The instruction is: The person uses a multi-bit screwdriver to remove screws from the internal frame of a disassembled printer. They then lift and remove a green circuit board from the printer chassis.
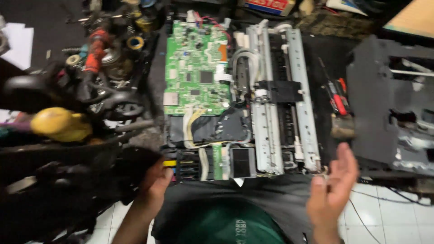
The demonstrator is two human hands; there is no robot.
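Observation:
An opened printer chassis (pixel 235 95) lies in front of me, with a green circuit board (pixel 195 68) on its left and silver metal rails (pixel 298 90) on its right. My left hand (pixel 156 185) grips the near left corner of the chassis, beside the ink cartridge block (pixel 187 163) with its yellow tab. At the near right corner my right hand (pixel 332 185) hovers with fingers spread and holds nothing. White flat cables run from the board toward the near edge.
A pile of tools and parts with a yellow handle (pixel 61 124) sits at the left. A red-handled screwdriver (pixel 337 99) and a brush (pixel 342 126) lie right of the chassis. A black printer cover (pixel 389 104) stands at the far right. White floor tiles (pixel 389 217) show below.

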